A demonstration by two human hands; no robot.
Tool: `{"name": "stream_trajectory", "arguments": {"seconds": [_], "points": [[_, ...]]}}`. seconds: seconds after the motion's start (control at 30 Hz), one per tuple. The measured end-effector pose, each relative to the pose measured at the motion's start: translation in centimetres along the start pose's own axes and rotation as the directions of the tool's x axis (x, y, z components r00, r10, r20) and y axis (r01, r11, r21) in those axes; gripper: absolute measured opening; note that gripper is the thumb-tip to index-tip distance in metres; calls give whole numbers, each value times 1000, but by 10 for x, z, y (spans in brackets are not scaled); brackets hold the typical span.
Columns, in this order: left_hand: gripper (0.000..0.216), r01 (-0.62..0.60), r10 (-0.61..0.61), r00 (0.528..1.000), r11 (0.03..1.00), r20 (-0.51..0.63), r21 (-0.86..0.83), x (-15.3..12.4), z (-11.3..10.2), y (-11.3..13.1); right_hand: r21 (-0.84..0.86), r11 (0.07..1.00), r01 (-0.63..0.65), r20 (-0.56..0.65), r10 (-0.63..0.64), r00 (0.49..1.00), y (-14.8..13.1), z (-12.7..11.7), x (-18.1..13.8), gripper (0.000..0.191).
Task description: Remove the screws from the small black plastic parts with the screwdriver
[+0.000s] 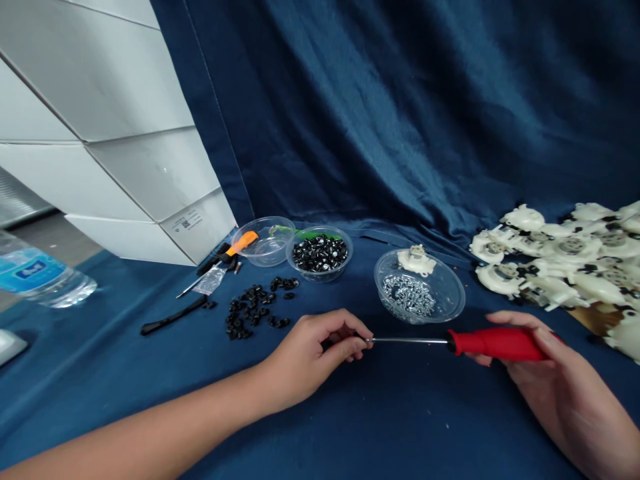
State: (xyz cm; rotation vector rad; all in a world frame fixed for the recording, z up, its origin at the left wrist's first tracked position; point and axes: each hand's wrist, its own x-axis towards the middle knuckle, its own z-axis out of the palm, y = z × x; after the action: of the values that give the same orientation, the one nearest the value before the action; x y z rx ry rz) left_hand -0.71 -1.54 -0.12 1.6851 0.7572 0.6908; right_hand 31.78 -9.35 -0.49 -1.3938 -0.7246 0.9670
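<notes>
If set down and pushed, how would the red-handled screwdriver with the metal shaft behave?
The red-handled screwdriver may roll, since its handle looks rounded. The slim metal shaft looks straight and is probably stiff. The handle is far thicker, so that end is likely heavier.

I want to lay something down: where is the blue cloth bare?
Blue cloth has room between the forearms, nearer than the screwdriver, save specks; also between the black strip and left forearm. Crowded: beyond the left hand, black pieces and bowls; far right, white parts.
</notes>
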Motion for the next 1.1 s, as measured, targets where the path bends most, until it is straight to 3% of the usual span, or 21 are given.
{"name": "stream_trajectory", "arguments": {"seconds": [0.1,0.23,0.33,0.43,0.53,0.63,0.7,0.83,1.1], "points": [[13,0,-1,1000,1000,-13,-24,0,0,0,74,997,23,62,-27,998,3,-8,4,46],[13,-3,2,1000,999,-27,-51,2,0,1,-14,997,77,198,-73,978,15,-23,10,36],[13,-1,-1,999,998,-37,-65,3,-1,2,-100,989,113,254,-84,963,23,-30,12,56],[13,13,-15,1000,998,-19,-68,3,-1,1,-112,989,98,180,-77,981,22,-28,11,58],[13,30,-31,999,997,-9,-77,2,-1,0,5,999,41,18,-41,999,12,-18,6,50],[14,47,-47,999,995,-2,-93,3,-2,-2,78,997,25,-42,-22,999,6,-10,4,59],[14,51,-51,999,993,1,-107,3,-2,-2,44,998,44,-67,-41,997,9,-8,5,52],[15,63,-64,998,990,-4,-127,4,-3,-3,-61,994,89,-77,-94,993,21,-12,7,33],[16,87,-87,996,993,7,-75,5,-5,-1,7,989,148,-17,-147,989,29,-22,12,34]]}}
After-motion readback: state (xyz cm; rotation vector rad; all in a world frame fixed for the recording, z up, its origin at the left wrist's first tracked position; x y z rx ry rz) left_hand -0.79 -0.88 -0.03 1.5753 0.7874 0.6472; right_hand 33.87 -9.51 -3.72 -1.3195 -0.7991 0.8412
